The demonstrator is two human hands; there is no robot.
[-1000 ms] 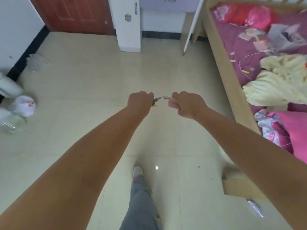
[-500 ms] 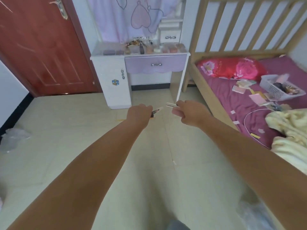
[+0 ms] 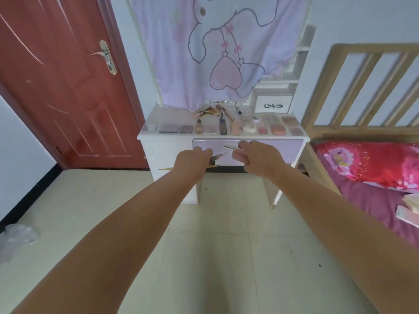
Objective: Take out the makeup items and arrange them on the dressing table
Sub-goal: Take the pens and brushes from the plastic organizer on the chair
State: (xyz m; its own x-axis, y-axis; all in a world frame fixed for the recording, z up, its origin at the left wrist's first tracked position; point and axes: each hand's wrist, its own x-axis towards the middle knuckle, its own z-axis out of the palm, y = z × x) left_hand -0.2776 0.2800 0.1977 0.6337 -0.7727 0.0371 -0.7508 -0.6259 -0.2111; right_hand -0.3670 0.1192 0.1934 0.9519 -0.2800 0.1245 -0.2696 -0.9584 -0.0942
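Both arms reach forward at chest height toward the white dressing table (image 3: 167, 135) with its lilac drawer. My left hand (image 3: 192, 162) grips thin makeup brushes (image 3: 216, 157); a dark tip pokes out to the right and a gold handle end (image 3: 165, 169) sticks out to the left. My right hand (image 3: 258, 158) pinches a slim pale makeup stick (image 3: 230, 146) that points left. Several makeup items (image 3: 235, 128) lie in a row on the table top: palettes, bottles, a sponge and a bunch of brushes.
A red door (image 3: 68, 87) stands closed on the left. A wooden bed (image 3: 362, 123) with red pillow and purple sheet fills the right side. A cloth with a cartoon print (image 3: 217, 46) hangs over the table's mirror. A crumpled plastic bag (image 3: 17, 236) lies on the floor at left.
The view has risen from the floor to the dressing table, which is now closer and straight ahead. Both hands keep holding the same items out in front.
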